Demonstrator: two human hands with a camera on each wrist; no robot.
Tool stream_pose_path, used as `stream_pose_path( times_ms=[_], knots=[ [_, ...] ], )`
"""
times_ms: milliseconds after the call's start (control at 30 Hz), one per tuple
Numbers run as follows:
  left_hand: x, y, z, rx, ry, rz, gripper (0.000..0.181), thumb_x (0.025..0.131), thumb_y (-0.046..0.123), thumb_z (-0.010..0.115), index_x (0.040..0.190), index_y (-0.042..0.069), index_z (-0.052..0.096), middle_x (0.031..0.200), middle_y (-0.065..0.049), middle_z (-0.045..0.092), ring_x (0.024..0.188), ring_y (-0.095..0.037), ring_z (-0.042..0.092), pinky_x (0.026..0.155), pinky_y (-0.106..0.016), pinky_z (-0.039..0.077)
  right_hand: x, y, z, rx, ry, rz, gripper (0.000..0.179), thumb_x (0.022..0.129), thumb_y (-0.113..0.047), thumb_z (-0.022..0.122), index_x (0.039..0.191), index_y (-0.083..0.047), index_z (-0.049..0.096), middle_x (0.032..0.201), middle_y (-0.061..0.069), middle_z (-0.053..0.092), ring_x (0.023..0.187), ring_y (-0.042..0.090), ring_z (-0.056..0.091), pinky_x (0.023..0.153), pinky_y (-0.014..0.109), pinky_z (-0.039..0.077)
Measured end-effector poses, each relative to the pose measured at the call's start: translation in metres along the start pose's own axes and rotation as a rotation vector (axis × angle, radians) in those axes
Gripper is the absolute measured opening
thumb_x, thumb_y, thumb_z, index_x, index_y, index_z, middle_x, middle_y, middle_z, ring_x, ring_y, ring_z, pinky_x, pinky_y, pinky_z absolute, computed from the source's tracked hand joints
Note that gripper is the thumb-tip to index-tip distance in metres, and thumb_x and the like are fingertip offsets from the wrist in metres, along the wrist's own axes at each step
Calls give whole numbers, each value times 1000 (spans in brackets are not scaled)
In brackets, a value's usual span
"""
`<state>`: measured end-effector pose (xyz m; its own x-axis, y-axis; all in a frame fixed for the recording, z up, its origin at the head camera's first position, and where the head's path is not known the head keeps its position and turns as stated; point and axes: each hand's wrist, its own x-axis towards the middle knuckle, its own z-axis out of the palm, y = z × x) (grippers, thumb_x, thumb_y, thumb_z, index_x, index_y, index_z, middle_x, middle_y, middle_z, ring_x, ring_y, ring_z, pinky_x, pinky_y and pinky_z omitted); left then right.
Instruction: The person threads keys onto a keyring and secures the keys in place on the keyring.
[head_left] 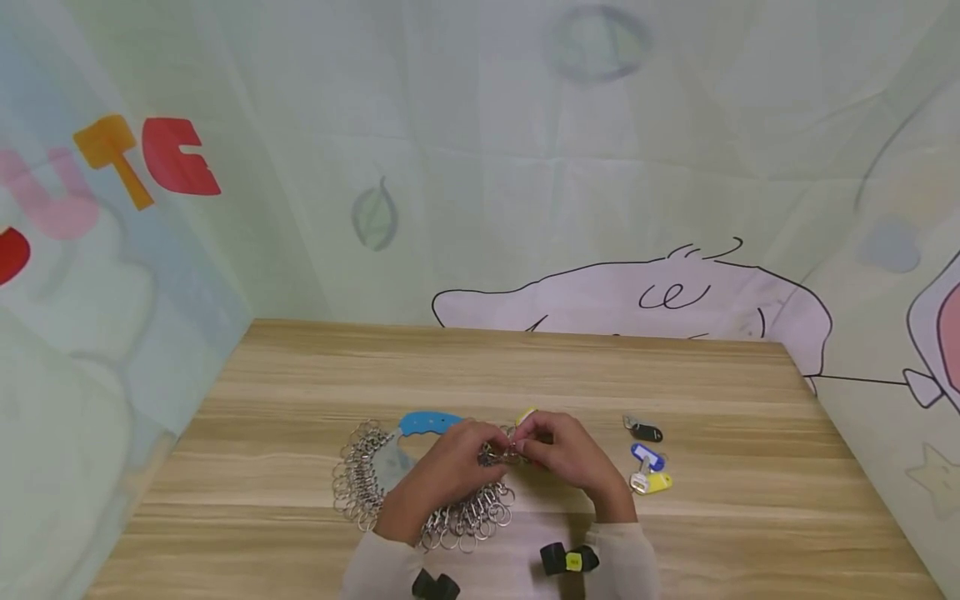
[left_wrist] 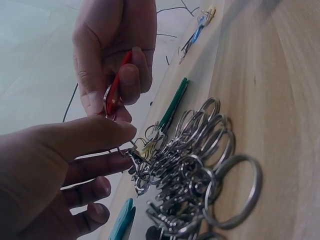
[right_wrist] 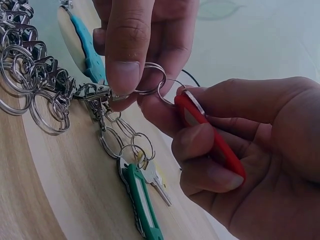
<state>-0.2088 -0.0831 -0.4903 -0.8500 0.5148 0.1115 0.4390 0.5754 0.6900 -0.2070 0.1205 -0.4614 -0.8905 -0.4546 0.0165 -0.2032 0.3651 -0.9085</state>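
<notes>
My remote head view loses some metal rings (head_left: 358, 468) behind the left hand (head_left: 457, 458); in the right wrist view, the right hand (right_wrist: 275, 145) partly covers a red tag (right_wrist: 227, 152), the bottom edge cropping a green tag (right_wrist: 134, 182).

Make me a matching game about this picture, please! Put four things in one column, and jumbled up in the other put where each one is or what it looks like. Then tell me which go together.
Things:
1. Red tag
2. Black tag
3. Table
4. Green tag

Places and looks:
A. brown, with a wood pattern
B. by the bunch of metal rings, in nobody's fingers
C. held in the right hand
D. lying just beyond the blue tag

Right pairs: 1-C, 2-D, 3-A, 4-B.
</notes>
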Motion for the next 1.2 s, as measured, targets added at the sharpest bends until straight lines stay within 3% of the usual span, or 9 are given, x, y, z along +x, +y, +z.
stream_pose_path(
  times_ms=[67, 233, 367, 533, 900, 1200],
  knots=[
    [0, 0, 0, -4, 0, -8, 19, 85, 16, 81, 102, 14, 74, 94, 11, 67, 95, -14, 58, 85, -35, 50, -3, -10, 0, 4, 0, 2, 9, 91, 10, 60, 95, 6, 67, 83, 20, 65, 66, 18, 54, 58, 25, 46],
    [0, -2, -1, -10, -3, -17, 19, 85, 18, 81, 102, 14, 74, 95, 10, 67, 93, -13, 58, 83, -35, 50, -3, -10, -1, 3, 4, -20, 9, 91, 11, 59, 95, 7, 66, 82, 19, 65, 65, 17, 54, 57, 24, 46],
    [-1, -1, -1, -10, 1, -33, 19, 86, 20, 81, 102, 13, 75, 95, 9, 66, 93, -14, 58, 82, -35, 50, -2, -7, 1, -7, 13, -31, 10, 91, 12, 59, 94, 7, 66, 82, 19, 65, 65, 19, 54, 57, 24, 46],
    [-1, -1, -1, 9, 7, -39, 18, 87, 23, 81, 101, 13, 75, 95, 9, 66, 93, -14, 59, 82, -35, 50, 4, 13, 2, -16, 14, -39, 10, 91, 9, 61, 95, 3, 68, 83, 12, 66, 66, 18, 55, 58, 25, 47],
    [-1, -3, 0, -3, 21, -25, 17, 87, 26, 80, 96, 13, 74, 90, 9, 65, 89, -13, 58, 79, -34, 50, 4, 16, 0, -4, 0, -60, 9, 92, 4, 64, 95, -2, 69, 84, 6, 66, 67, 15, 56, 59, 26, 49],
    [-2, -5, 4, -24, 59, 27, 41, 82, 15, 85, 117, 9, 64, 97, 2, 63, 90, -16, 60, 78, -33, 51, 5, 20, 2, -4, 15, -33, 10, 92, 7, 62, 97, 2, 68, 78, 7, 62, 62, 14, 51, 54, 25, 45]
  ],
)
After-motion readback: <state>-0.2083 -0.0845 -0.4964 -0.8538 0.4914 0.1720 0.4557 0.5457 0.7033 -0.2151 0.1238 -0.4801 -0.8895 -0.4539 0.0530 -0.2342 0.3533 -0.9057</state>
